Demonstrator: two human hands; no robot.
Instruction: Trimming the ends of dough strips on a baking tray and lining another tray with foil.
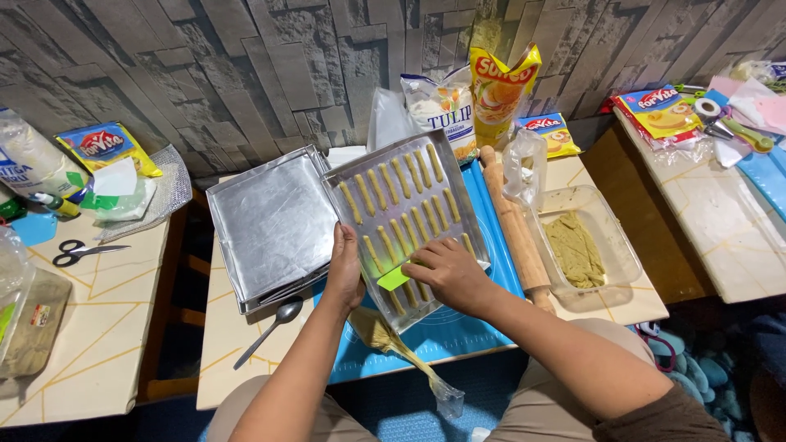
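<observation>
Gripping the near left edge of a tilted baking tray (405,221), the left hand (344,274) has its fingers curled over the rim and thumb on top. The right hand (446,274) rests on the tray's near part, fingers pinched on a small green scraper (393,278) laid flat among rows of pale dough sticks (401,205). Those sticks lie parallel, long axes running from the hands away toward the wall, slightly slanted left. The tray's long axis follows the same slant, its far corner raised.

Left of the left hand sit stacked empty trays (270,225), touching the held tray's edge; a metal spoon (270,331) lies just below them. Beneath both hands spreads a blue mat (458,336), and a piping bag (409,360) lies on it close to the wrists, pointing toward the person. Right of the right hand a wooden rolling pin (516,229) runs alongside the tray, leaving little room there; beyond it stands a clear container of dough (585,245). Farther left, across a gap, scissors (82,252) lie on another table.
</observation>
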